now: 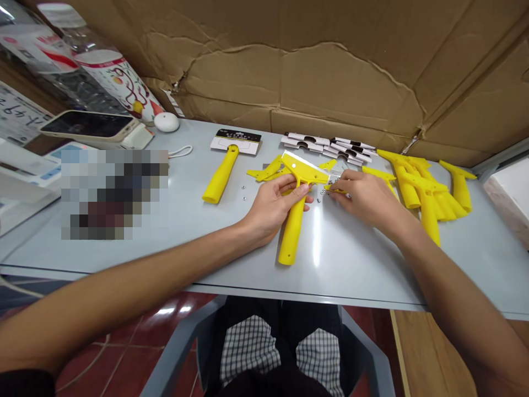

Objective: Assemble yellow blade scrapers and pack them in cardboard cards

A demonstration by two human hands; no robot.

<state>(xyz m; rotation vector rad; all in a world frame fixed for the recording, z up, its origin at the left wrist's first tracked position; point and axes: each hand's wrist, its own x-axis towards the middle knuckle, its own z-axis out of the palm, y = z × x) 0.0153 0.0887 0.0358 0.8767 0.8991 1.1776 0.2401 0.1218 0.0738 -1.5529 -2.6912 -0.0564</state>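
Note:
A yellow scraper [292,234] with a long handle and a wide head is held upright in my left hand [270,207], whose fingers wrap round the neck below the head. A thin metallic strip runs along the head's top edge. At the head's right end, my right hand [355,193] has its fingers pinched close to the table; what they grip is hidden. Small metal nuts [318,200] lie just left of these fingers, and more small nuts [243,187] rest left of my left hand. Behind the scraper lie loose yellow plastic pieces [260,173], partly covered.
A carded yellow scraper [222,176] lies to the left. Folded black-and-white cards [306,141] sit by the cardboard wall [339,82]. Yellow handles [430,215] are piled right. Bottles [111,77], a phone [88,125] and a white round object [166,122] stand at the left back.

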